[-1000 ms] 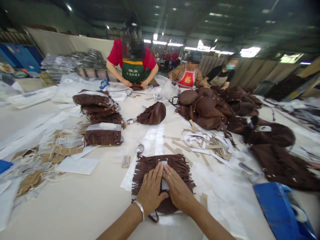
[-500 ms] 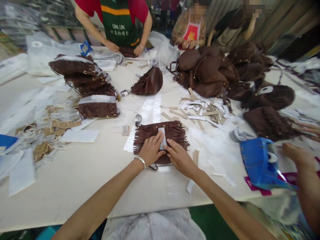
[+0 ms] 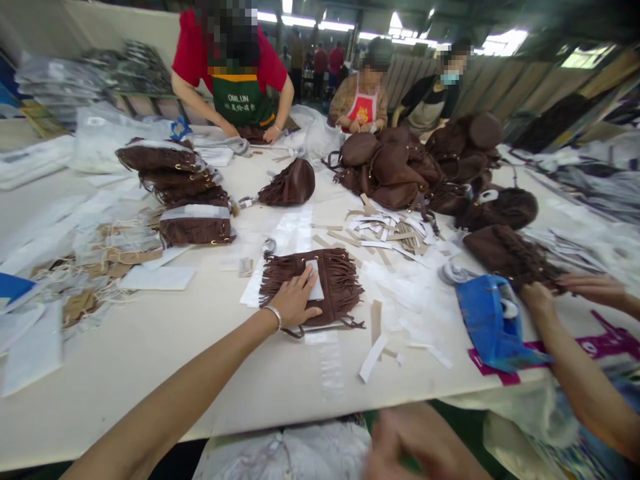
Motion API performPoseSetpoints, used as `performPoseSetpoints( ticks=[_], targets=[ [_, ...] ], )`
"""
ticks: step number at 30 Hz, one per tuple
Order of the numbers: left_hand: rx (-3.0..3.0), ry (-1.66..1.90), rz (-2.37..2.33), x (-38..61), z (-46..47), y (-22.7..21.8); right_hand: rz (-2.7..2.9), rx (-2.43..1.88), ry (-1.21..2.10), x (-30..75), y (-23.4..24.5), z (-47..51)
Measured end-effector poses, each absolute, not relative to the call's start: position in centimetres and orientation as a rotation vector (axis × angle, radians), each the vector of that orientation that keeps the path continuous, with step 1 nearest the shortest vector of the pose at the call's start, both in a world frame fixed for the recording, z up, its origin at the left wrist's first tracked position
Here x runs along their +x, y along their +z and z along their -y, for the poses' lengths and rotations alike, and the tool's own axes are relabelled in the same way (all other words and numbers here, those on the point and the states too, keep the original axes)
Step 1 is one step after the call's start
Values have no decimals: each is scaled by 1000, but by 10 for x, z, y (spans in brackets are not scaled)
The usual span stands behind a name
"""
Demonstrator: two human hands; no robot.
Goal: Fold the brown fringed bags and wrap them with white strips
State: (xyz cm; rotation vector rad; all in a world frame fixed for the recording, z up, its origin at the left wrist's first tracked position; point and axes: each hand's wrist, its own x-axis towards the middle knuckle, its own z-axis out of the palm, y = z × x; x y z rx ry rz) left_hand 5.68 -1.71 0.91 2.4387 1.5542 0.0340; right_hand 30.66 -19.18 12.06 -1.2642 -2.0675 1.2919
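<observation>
Left hand [image 3: 295, 303] lies flat, fingers spread, pressing the brown fringed bag [image 3: 313, 287] beside its white label [image 3: 315, 280]. Right hand [image 3: 420, 443] hangs blurred below the bag, off the table [image 3: 150, 347]; its grip I can't tell.

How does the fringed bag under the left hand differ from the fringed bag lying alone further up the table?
The fringed bag under the left hand lies flat with a white strip across its front; the lone fringed bag is bulged and rounded, with no strip showing. The first is touched, the second untouched. Both are dark brown.
</observation>
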Motion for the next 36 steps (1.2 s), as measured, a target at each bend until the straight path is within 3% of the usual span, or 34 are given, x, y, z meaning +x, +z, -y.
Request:
performPoseSetpoints(
  ticks=[6,10,18,36],
  targets=[
    [2377,-139,-1452,62,14,21,2552,-1305,422,296,9,179],
    [2402,-231,-1462,70,15,23,2686,-1189,179,302,-31,196],
    [2461,-390,-1553,83,21,16,2600,-1050,114,310,-56,200],
    [2611,-382,-1360,71,16,27,2569,-1077,-45,304,-48,207]
  ],
)
